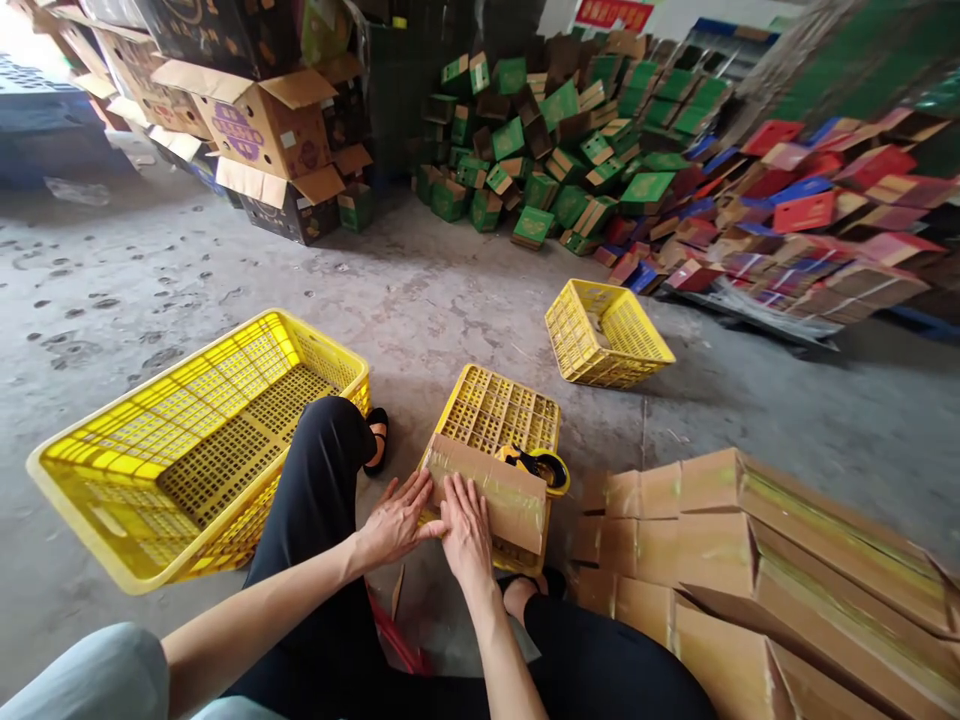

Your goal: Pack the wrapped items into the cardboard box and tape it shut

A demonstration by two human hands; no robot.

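A narrow brown cardboard box (510, 500) with clear tape along it lies on an upturned yellow plastic crate (499, 405) between my legs. My left hand (397, 518) rests flat at its left end, fingers stretched out. Beside it my right hand (466, 520) lies flat on the box's near side, fingers also extended, and the two thumbs almost meet. Neither hand grips anything. Just behind the box, at the crate's right edge, sits a yellow and black tape dispenser (536, 465).
A large yellow crate (247, 450) stands at my left, a smaller yellow crate (609, 335) ahead to the right. Long brown cardboard boxes (720, 540) lie in rows at my right. Green boxes (525, 175) and red and blue boxes (806, 215) are heaped behind; stacked cartons (262, 130) stand back left.
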